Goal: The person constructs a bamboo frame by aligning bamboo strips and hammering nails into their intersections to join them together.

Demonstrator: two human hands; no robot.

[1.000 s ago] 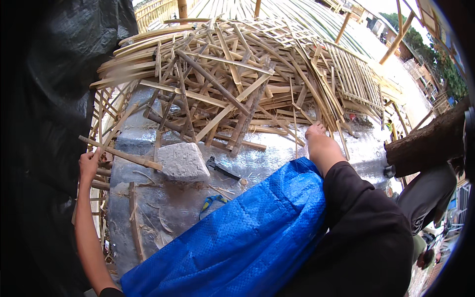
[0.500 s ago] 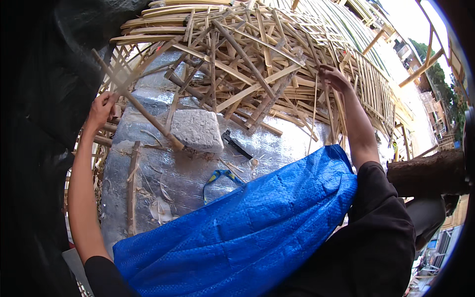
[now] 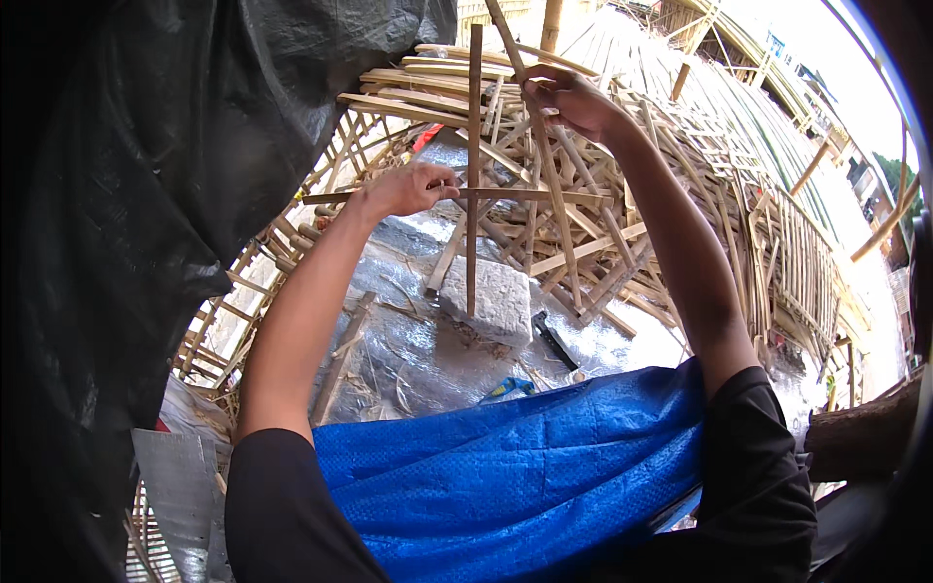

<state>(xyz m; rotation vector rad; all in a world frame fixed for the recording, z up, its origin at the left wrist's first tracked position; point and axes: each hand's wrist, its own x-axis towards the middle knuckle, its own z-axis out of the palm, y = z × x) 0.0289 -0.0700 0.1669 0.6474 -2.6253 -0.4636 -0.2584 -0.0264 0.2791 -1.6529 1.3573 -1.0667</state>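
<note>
My left hand (image 3: 416,188) is closed in a pinch on two crossed bamboo strips. One, a crosswise strip (image 3: 539,195), runs out to both sides of the fingers; the other, an upright strip (image 3: 473,107), passes just right of the fingertips, its lower end in front of a pale stone block (image 3: 491,299). Higher and to the right, my right hand (image 3: 573,102) is closed around a long, slightly bent bamboo strip (image 3: 507,39). That strip slants down in front of the pile of bamboo strips (image 3: 671,185).
A blue woven sheet (image 3: 525,466) covers my lap. Beside the stone lies a slim black tool (image 3: 554,340). A loose bamboo piece (image 3: 342,360) rests on the silvery ground sheet (image 3: 389,262). Black plastic sheeting (image 3: 126,243) hangs at left; a thick log (image 3: 860,428) juts in at right.
The view has shifted left. My left hand has brought the crossed strips up and in front of the pile, turning them upright. My right hand has risen from the pile with a long strip.
</note>
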